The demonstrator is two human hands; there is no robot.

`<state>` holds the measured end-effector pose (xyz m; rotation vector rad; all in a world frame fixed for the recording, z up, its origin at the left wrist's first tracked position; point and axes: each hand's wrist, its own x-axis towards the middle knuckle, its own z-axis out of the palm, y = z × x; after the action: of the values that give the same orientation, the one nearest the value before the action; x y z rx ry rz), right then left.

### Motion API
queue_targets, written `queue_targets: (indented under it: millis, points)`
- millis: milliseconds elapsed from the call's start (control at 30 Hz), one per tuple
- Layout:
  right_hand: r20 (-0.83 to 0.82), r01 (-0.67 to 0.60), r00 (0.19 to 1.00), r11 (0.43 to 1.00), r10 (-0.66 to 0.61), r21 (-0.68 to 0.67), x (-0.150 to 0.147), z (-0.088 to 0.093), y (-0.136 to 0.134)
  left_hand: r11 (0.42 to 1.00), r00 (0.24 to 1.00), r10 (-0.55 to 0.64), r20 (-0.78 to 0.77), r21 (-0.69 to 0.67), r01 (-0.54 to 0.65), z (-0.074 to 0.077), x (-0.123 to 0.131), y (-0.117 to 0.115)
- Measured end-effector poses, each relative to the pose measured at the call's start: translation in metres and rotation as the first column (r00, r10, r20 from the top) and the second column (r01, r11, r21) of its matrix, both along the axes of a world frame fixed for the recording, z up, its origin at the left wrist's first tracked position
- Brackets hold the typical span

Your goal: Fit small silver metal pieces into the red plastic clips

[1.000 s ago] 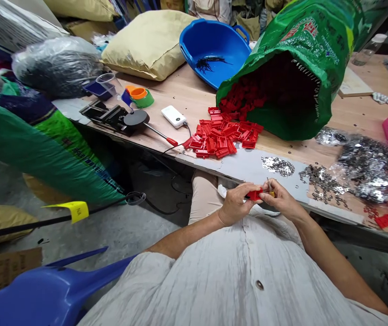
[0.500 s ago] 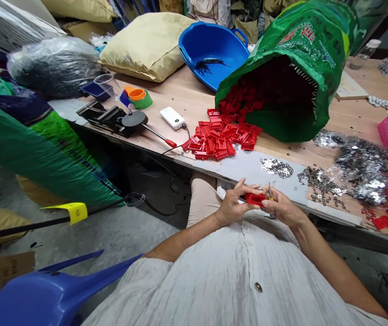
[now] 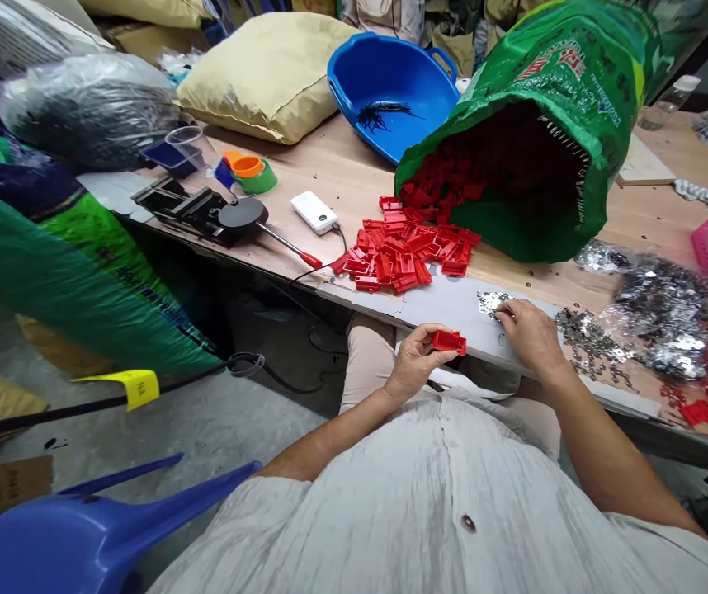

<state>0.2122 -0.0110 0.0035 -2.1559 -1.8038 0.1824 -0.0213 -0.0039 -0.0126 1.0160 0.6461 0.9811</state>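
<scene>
While a red plastic part [image 3: 449,341] is pinched between the thumb and fingers of the left hand [image 3: 413,363], right by the near edge of the table [image 3: 320,169], a small pile of shiny metal bits [image 3: 488,303] is being reached into by the right hand [image 3: 533,337]. Those right fingers are bunched together, tips down at the bits; whether one's actually been pinched can't be told, it's all too tiny. The bits are spread on a grey strip [image 3: 431,303] along the edge. Off to the right, darker metal pieces [image 3: 595,337] are scattered next to a clear plastic bag [image 3: 669,322] that's stuffed with more metal. Beyond the left hand, a heap of red parts [image 3: 400,254] is piled up at the mouth of a green sack [image 3: 543,74], which has been laid on its side.
</scene>
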Motion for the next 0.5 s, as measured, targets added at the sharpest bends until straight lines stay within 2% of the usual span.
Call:
queue_targets:
  millis: [133, 267, 400, 500]
  points:
    - [0.056, 0.010, 0.998, 1.000, -0.008, -0.026, -0.004, -0.005, 0.008, 1.000, 1.000, 0.011, -0.018, 0.002, -0.011, -0.001, -0.001, 0.002]
    - [0.022, 0.005, 1.000, 1.000, -0.004, -0.031, -0.004, -0.006, 0.012, 1.000, 0.999, 0.017, -0.031, -0.006, -0.017, -0.002, -0.003, 0.003]
    - [-0.110, 0.006, 0.994, 0.999, -0.009, -0.032, 0.002, -0.003, 0.012, 0.999, 1.000, 0.020, -0.014, -0.035, -0.021, -0.004, -0.003, 0.003]
    - [-0.279, 0.055, 0.959, 0.998, -0.053, 0.002, 0.008, -0.001, 0.010, 0.997, 1.000, 0.017, 0.011, -0.079, -0.016, -0.004, -0.001, 0.003]
